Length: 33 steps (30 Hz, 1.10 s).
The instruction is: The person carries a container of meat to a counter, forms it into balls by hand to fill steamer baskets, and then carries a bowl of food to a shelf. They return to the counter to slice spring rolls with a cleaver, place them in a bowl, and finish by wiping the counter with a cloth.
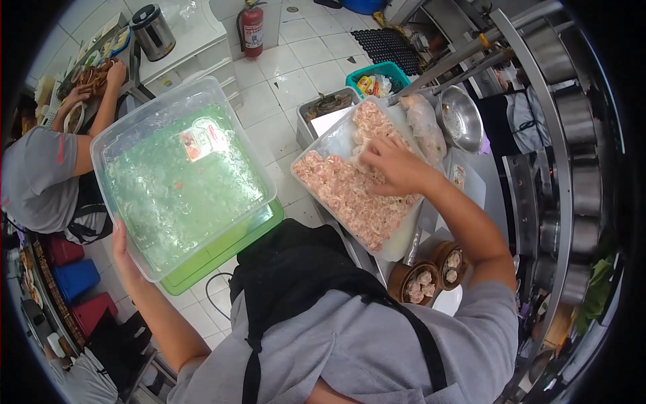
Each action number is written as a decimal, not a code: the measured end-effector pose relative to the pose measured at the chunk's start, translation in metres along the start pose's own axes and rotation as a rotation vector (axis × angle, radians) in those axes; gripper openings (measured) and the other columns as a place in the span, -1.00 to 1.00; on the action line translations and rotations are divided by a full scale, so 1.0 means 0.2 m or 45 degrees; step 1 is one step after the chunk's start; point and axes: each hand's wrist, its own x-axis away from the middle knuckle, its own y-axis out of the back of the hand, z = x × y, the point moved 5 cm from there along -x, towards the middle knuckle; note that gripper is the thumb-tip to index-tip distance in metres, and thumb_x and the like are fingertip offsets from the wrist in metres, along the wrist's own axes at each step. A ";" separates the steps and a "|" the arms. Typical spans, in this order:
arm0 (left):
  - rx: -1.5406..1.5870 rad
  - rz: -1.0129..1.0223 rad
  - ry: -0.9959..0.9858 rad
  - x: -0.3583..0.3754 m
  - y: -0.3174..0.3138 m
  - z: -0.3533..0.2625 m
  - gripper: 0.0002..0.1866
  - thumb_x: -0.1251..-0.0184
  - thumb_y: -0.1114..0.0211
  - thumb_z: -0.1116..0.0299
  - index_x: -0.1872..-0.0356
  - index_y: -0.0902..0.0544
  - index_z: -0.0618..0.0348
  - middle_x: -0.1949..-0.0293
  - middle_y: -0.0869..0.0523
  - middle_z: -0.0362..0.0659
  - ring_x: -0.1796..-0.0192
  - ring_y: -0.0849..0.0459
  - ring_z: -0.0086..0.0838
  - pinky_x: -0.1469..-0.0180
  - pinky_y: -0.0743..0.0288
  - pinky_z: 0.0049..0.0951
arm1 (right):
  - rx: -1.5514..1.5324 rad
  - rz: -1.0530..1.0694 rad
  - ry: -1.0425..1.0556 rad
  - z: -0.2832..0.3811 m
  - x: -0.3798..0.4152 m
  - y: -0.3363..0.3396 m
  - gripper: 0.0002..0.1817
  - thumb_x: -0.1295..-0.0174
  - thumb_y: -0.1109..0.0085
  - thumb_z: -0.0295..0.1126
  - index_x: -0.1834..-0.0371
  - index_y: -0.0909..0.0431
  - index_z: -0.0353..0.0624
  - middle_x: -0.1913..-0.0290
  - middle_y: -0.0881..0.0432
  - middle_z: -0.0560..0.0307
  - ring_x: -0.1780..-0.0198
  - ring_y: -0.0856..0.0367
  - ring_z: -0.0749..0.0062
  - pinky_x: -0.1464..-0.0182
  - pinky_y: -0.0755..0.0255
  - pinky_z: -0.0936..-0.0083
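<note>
My left hand (123,248) grips the near edge of a clear plastic container (182,176) with a green lid under it, held tilted off to my left over the floor. My right hand (393,163) rests with spread fingers on pink dumplings packed in a clear tray (397,246) on the counter. Two small bamboo steamers with dumplings (422,278) stand at the tray's near end.
A metal bowl (459,121) and a bagged lump of dough (424,124) sit beyond the tray. A grey tub (323,108) and a teal basket (380,77) stand on the tiled floor. Another person in a grey shirt (40,178) works at the left. A red fire extinguisher (253,27) stands at the back.
</note>
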 end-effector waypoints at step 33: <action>-0.311 0.444 -0.072 0.04 -0.91 -0.12 -0.44 -0.48 -0.07 0.12 -0.36 -0.33 0.26 -0.35 -0.38 -0.03 -0.32 -0.38 -0.19 -0.32 -0.25 -0.22 | -0.747 -1.043 -0.531 0.47 0.97 -0.57 -0.58 -0.05 -0.40 -0.40 0.04 -0.45 -0.20 0.15 -0.57 0.08 0.13 -0.61 0.38 0.13 -0.49 0.39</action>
